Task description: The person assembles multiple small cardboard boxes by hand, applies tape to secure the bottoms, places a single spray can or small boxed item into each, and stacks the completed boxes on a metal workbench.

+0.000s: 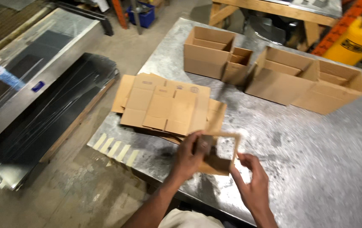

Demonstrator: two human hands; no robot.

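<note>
Both hands grip small cardboard box [216, 154], half-opened, above near edge of metal table [316, 160]. Left hand [189, 156] fingers curl round left wall; right hand [252, 181] apparently pinches right corner (blurred). Flat cardboard stack [168, 107] just beyond, toward left edge.

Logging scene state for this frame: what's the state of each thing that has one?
Small box: partly opened out, held by both hands above the table.
Left hand: gripping the box's left side.
Right hand: pinching its right edge.
Flat cardboard stack: unfolded, lying flat.
Four boxes: assembled, tops open, upright.
Tape strips: stuck along the table edge.
Water bottle: lying on its side.
</note>
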